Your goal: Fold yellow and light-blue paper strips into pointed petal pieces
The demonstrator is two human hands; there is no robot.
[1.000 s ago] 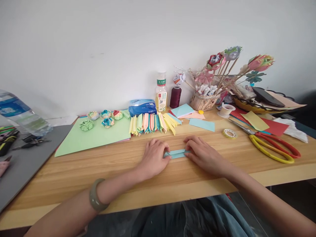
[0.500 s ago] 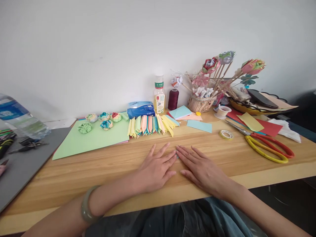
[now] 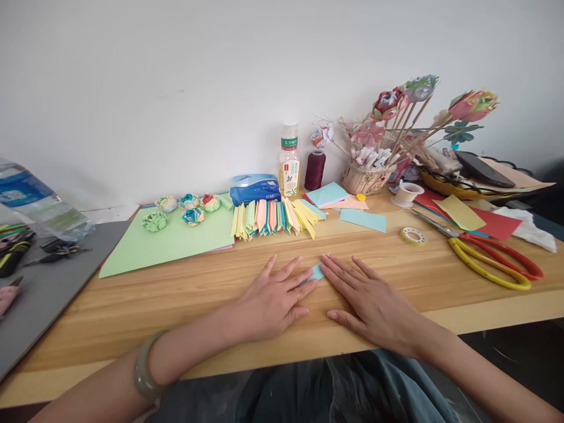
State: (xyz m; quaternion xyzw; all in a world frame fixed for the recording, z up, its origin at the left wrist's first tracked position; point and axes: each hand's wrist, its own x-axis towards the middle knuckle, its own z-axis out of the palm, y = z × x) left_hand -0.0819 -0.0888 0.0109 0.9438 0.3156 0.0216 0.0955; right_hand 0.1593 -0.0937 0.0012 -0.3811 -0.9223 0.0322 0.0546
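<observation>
A small piece of light blue paper lies flat on the wooden table, mostly covered by my fingers. My left hand rests on its left side, palm down with the fingers spread. From the right, my right hand presses its fingertips on the paper's other end, fingers stretched out and thumb apart. Beyond my hands stands a row of folded paper strips in yellow, green, pink and blue. To its right lies a flat blue paper rectangle.
Scissors and a tape roll lie at right. Green sheets with several paper flowers are at left. A tissue pack, drink bottle, thread spool and flower basket stand along the wall.
My hands have drawn slightly apart, so more of the blue paper shows between them. The camera view has shifted a little.
</observation>
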